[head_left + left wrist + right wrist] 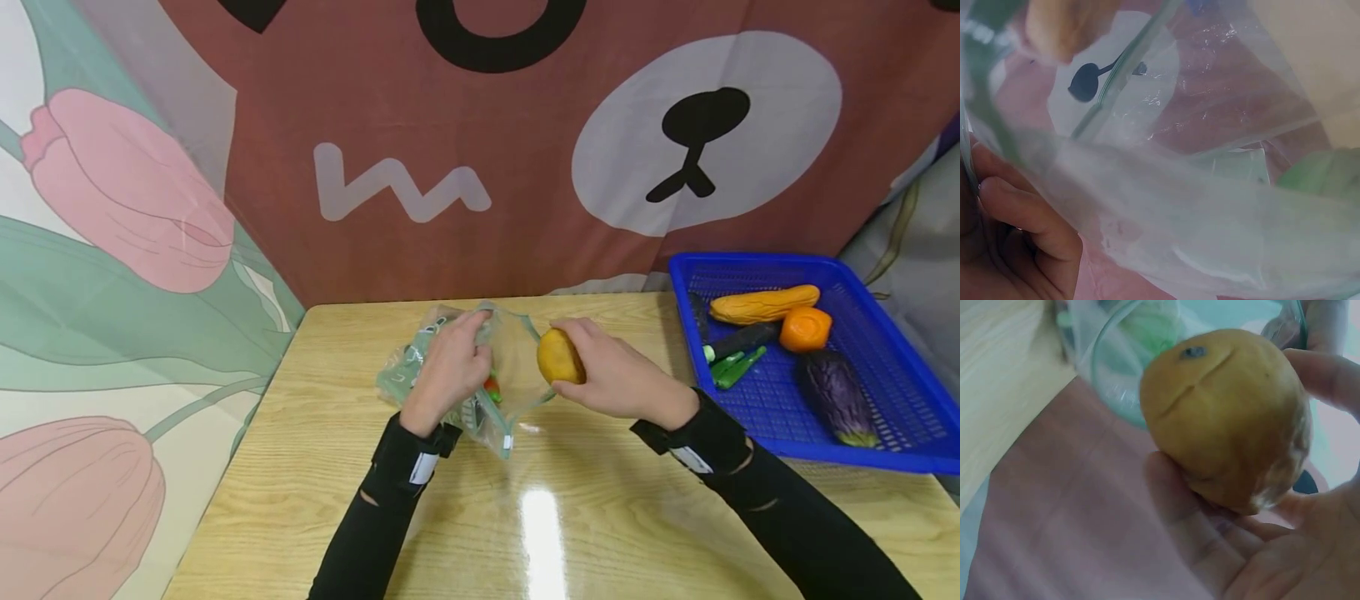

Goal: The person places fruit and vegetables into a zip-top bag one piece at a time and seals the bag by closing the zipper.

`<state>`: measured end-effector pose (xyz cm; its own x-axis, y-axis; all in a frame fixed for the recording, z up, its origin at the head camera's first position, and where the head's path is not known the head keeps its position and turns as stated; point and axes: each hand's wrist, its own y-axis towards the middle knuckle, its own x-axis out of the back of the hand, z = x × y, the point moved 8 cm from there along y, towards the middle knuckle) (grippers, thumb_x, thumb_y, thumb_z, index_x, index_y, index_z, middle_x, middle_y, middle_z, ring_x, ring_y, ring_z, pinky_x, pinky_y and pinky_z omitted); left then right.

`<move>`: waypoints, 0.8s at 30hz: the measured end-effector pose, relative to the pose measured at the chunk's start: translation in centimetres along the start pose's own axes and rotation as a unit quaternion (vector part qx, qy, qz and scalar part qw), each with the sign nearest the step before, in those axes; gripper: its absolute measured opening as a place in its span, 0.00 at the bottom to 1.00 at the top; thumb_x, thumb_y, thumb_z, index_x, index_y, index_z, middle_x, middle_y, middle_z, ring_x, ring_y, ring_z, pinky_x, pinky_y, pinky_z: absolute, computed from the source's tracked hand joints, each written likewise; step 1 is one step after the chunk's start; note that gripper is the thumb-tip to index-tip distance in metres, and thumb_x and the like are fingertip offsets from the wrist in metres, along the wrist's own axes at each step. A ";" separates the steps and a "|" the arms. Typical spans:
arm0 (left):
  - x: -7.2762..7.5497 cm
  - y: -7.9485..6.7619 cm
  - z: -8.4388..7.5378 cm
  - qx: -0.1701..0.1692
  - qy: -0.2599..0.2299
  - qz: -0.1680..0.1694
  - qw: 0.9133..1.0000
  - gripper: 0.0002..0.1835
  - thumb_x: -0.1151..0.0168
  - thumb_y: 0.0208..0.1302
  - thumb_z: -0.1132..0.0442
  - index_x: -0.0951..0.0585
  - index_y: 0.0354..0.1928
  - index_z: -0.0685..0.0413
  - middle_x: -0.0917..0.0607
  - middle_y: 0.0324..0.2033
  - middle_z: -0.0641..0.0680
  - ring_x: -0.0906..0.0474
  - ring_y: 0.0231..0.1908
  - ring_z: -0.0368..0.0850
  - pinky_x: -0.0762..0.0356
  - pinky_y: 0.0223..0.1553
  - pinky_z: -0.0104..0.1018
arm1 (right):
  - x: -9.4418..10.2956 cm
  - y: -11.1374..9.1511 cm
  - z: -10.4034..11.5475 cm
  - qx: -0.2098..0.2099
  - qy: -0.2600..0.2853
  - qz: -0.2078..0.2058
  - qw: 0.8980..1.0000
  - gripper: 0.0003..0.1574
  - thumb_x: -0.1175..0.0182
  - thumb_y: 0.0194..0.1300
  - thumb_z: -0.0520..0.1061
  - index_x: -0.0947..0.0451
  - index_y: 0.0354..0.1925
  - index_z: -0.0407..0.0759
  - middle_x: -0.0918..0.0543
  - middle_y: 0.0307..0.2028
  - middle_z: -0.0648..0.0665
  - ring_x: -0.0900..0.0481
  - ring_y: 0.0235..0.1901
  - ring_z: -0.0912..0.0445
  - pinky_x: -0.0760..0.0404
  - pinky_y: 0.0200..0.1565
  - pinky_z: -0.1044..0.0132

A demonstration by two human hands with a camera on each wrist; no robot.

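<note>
A clear zip bag (pixel 405 371) with green print lies on the table, its mouth spread toward the right. My left hand (pixel 452 367) grips the bag's rim; in the left wrist view its curled fingers (pixel 1035 219) are at the film's edge. Something red and green (pixel 492 387) shows inside the bag, partly hidden by that hand. My right hand (pixel 618 375) holds a yellow, rounded, mango-like fruit (pixel 558 358) at the bag's mouth. In the right wrist view, thumb and fingers surround the fruit (pixel 1229 419), whose dark stem mark faces the bag opening (pixel 1100 381).
On the right, a blue plastic basket (pixel 750 260) holds a long yellow vegetable (pixel 765 305), an orange round one (pixel 806 329), an eggplant (pixel 836 396), green peppers (pixel 738 367) and a dark long vegetable (pixel 742 340). A printed cloth (pixel 450 258) hangs behind the wooden table (pixel 300 467).
</note>
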<state>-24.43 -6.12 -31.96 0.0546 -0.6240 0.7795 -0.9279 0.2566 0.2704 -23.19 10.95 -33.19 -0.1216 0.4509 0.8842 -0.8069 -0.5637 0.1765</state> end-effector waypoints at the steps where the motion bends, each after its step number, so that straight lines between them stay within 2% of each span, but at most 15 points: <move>1: 0.0 0.0 0.0 0.000 0.000 0.000 1.000 0.26 0.51 0.60 0.71 0.28 0.63 0.58 0.26 0.59 0.57 0.26 0.50 0.49 0.30 0.44 0.41 | -0.2 0.2 0.4 0.008 0.005 -0.003 1.000 0.48 0.32 0.55 0.52 0.42 0.67 0.41 0.30 0.52 0.40 0.26 0.35 0.53 0.24 0.34 0.62; 6: 0.0 0.0 0.1 0.003 0.001 -0.004 1.000 0.26 0.50 0.60 0.71 0.28 0.63 0.58 0.26 0.59 0.57 0.26 0.44 0.48 0.29 0.41 0.41 | -1.0 1.0 1.9 0.044 0.012 -0.010 0.999 0.46 0.33 0.57 0.54 0.41 0.68 0.45 0.29 0.51 0.41 0.28 0.35 0.55 0.25 0.33 0.64; 9: 0.0 -0.1 0.1 0.004 0.002 -0.004 1.000 0.26 0.50 0.60 0.70 0.28 0.63 0.58 0.26 0.59 0.58 0.26 0.37 0.47 0.29 0.36 0.40 | -1.5 1.6 2.3 0.049 0.019 -0.012 0.999 0.46 0.33 0.57 0.54 0.40 0.68 0.45 0.29 0.51 0.41 0.28 0.35 0.54 0.25 0.32 0.65; 14: 0.0 -0.1 0.0 0.001 0.005 0.000 1.000 0.26 0.50 0.61 0.70 0.28 0.63 0.58 0.26 0.59 0.58 0.29 0.30 0.46 0.31 0.32 0.39 | -2.6 2.7 2.4 0.043 0.022 -0.013 0.999 0.45 0.32 0.55 0.54 0.38 0.66 0.44 0.28 0.48 0.41 0.27 0.34 0.54 0.24 0.32 0.65; 20: 0.0 0.0 0.0 -0.002 0.007 0.000 1.000 0.25 0.50 0.61 0.70 0.28 0.63 0.59 0.26 0.58 0.58 0.27 0.32 0.46 0.29 0.33 0.39 | -3.6 3.7 2.9 0.045 0.028 -0.018 0.998 0.44 0.31 0.54 0.53 0.38 0.64 0.43 0.29 0.49 0.41 0.27 0.36 0.54 0.24 0.32 0.64; 24: 0.1 0.0 0.0 0.001 0.007 -0.002 1.000 0.26 0.51 0.60 0.71 0.28 0.63 0.59 0.25 0.58 0.58 0.25 0.38 0.48 0.27 0.37 0.40 | -4.1 4.3 3.2 0.052 0.019 -0.020 0.998 0.44 0.32 0.55 0.55 0.37 0.64 0.43 0.29 0.51 0.41 0.27 0.37 0.54 0.23 0.33 0.64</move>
<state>-24.45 -6.17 -31.89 0.0632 -0.6142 0.7866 -0.9284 0.2529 0.2721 -24.28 4.42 -34.68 -0.1144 0.4985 0.8593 -0.7470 -0.6134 0.2564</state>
